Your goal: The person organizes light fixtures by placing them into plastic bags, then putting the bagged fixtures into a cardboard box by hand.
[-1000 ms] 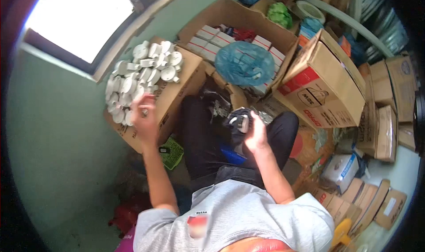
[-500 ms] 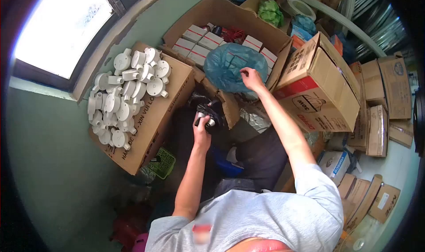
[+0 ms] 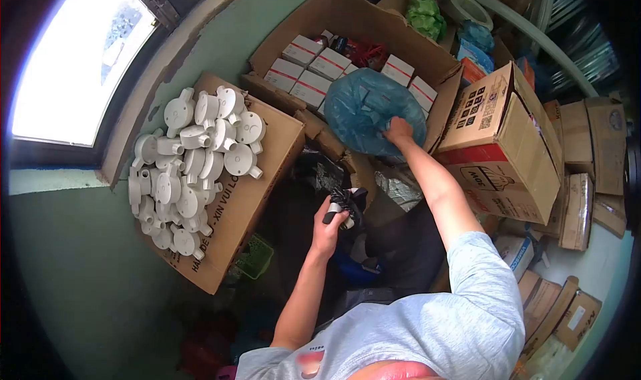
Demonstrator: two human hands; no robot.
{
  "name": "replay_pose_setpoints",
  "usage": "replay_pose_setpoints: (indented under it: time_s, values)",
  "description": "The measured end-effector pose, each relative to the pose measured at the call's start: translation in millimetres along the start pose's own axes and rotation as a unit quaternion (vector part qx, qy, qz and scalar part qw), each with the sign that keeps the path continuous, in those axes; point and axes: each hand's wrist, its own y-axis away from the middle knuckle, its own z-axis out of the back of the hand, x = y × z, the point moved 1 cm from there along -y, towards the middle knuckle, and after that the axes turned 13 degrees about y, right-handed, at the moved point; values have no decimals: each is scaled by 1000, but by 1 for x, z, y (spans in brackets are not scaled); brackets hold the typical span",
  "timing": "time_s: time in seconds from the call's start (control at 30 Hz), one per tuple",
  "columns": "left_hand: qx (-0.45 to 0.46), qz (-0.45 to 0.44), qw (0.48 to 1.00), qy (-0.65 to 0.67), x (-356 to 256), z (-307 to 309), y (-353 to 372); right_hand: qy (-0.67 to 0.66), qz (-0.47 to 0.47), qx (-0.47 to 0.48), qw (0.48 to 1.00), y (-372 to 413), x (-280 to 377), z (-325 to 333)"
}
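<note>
My left hand (image 3: 326, 232) is closed around a black and white item with a coiled black cord (image 3: 346, 205), held low in front of me. A blue plastic bag (image 3: 364, 106) lies on top of small white boxes (image 3: 311, 88) inside a large open carton (image 3: 284, 33). My right hand (image 3: 398, 131) touches the right side of this bag, its fingers closed on the thin plastic. Left of my hands, many round white junction boxes (image 3: 168, 187) are heaped on a brown carton (image 3: 257, 179).
On the right stands a tall carton (image 3: 494, 179) with a red band. Beyond it are stacked brown boxes (image 3: 575, 203). A green plastic basket (image 3: 256, 258) sits low beside the left carton. Long pale tubes (image 3: 534, 36) lie at the back right, and a window (image 3: 77, 59) is at upper left.
My right hand has come down onto the bag's side and closed on the plastic. My left hand still grips the corded item. The whole view has shifted slightly.
</note>
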Motion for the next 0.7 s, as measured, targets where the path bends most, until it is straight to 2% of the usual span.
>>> replay_pose_setpoints:
  time_s: [0.13,0.2,0.23,0.3,0.33,0.4,0.43,0.47,0.53,0.6,0.67,0.7]
  values:
    - [2,-11,1000,-10,0,-2,1,-42,-38,-11,998,5,-5,-5]
    - [0,-16,1000,-8,4,1,-1,-124,-29,-85,988,11,-14,4]
    - [-1,-14,1000,-3,5,3,-2,-125,-30,-87,988,11,-17,9]
    - [0,-14,1000,1,5,3,0,-250,-73,-70,963,13,-25,23]
    - [4,-15,1000,0,5,2,0,-251,-74,-74,962,19,-30,30]
    - [-1,-23,1000,-15,9,6,-1,-444,-66,74,891,33,-40,52]
    - [0,-29,999,-21,13,10,-3,-482,-50,105,868,54,-40,71]
    - [5,-33,999,-24,12,8,-2,-485,-48,100,867,72,-44,83]
    - [-13,-36,999,27,9,2,0,-557,17,103,824,107,-50,99]
    - [-4,-29,993,117,6,3,4,-593,38,74,801,152,-52,111]
    - [9,-51,992,117,12,19,-2,-745,126,122,644,207,-54,122]
    - [12,-53,992,114,9,10,1,-774,100,128,612,229,-51,115]
